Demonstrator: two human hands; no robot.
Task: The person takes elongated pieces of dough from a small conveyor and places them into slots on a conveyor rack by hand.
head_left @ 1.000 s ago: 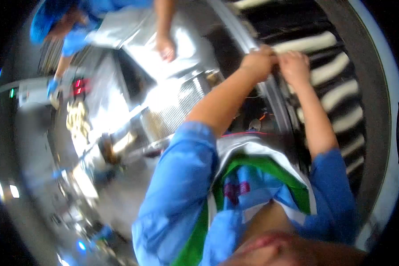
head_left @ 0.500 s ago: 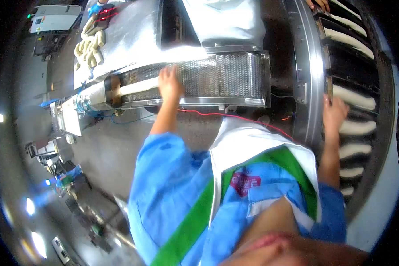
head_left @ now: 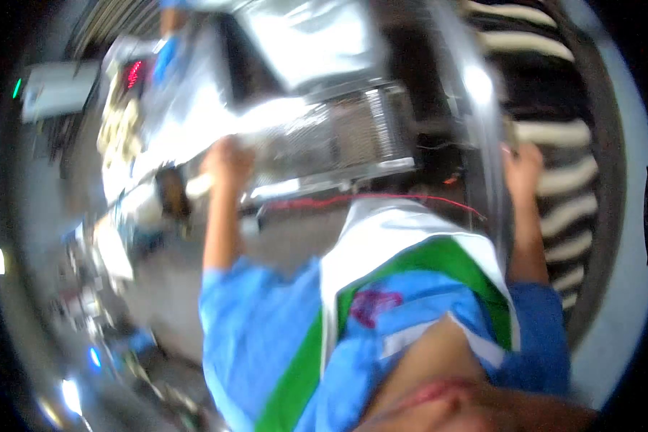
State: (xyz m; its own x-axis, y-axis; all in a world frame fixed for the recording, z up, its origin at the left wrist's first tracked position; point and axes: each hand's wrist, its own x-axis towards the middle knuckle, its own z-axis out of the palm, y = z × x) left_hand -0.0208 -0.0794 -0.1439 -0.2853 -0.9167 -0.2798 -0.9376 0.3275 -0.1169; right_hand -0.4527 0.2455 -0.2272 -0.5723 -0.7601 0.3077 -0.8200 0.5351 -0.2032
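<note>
At the upper left of the frame, a heap of pale dough pieces (head_left: 121, 133) lies on the metal tabletop (head_left: 194, 86), near a red-lit display (head_left: 135, 74). Right of and below it, a pale dough length (head_left: 199, 186) shows at the left end of the mesh belt (head_left: 288, 147). The left hand (head_left: 227, 164) is right at its end, fingers bent; blur hides whether they close on it. Dough this soft probably handles best with broad, light contact and support beneath, since a hard pinch could thin or tear it.

Past the belt and the shiny metal rail (head_left: 479, 86), the right hand (head_left: 523, 164) is at the near edge of the dark tray (head_left: 533, 93), at right; I cannot tell whether it grips anything. Pale dough strips (head_left: 569, 180) lie across that tray, apart from one another; even spacing and gentle, straight placement should keep them from sticking or kinking.
</note>
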